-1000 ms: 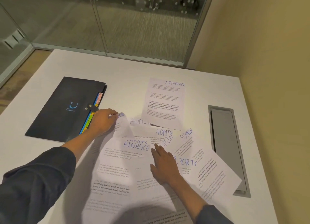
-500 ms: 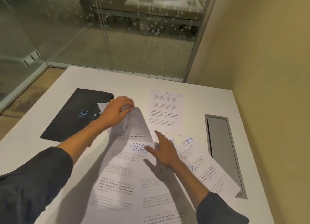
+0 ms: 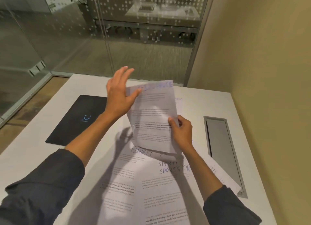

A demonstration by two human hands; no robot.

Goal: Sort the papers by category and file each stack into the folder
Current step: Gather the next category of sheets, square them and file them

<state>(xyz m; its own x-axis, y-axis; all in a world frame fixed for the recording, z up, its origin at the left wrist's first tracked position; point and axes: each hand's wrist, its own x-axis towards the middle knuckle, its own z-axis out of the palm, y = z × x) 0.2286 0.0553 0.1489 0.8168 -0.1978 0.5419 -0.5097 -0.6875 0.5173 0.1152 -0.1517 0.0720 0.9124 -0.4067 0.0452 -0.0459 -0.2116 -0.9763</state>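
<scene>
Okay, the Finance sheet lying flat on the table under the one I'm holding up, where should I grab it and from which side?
Probably its left edge, coming in from the left with your left hand, which holds nothing. The flat Finance sheet lies under the Sports sheets along its right side, and the raised sheet in your right hand hangs over its top. Its left edge lies bare on the table.

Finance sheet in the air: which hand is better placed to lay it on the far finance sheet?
Right hand: it pinches the lifted finance sheet by its edge. Left hand is open beside it.
</scene>
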